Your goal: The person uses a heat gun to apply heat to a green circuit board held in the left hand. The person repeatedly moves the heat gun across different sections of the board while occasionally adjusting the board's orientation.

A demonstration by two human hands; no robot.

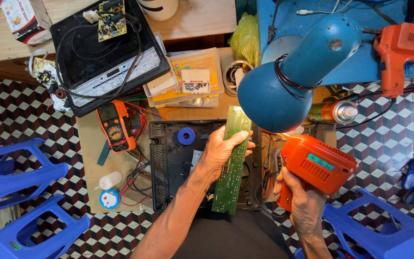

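Observation:
My left hand (pixel 220 152) grips a long green circuit board (pixel 232 163), held upright over an opened black appliance casing (pixel 161 165). My right hand (pixel 302 201) holds an orange soldering gun (pixel 316 164) by its grip, just right of the board, its tip under the lamp's light. A blue desk lamp (pixel 283 81) hangs over the work, hiding the gun's tip.
A black induction cooker (pixel 106 52) with a small circuit board on it lies at the back left. An orange multimeter (pixel 116 125), a yellow parts box (pixel 188 79), a spray can (pixel 334 111), a second orange tool (pixel 398 48) and blue plastic stools (pixel 15 172) surround the workspace.

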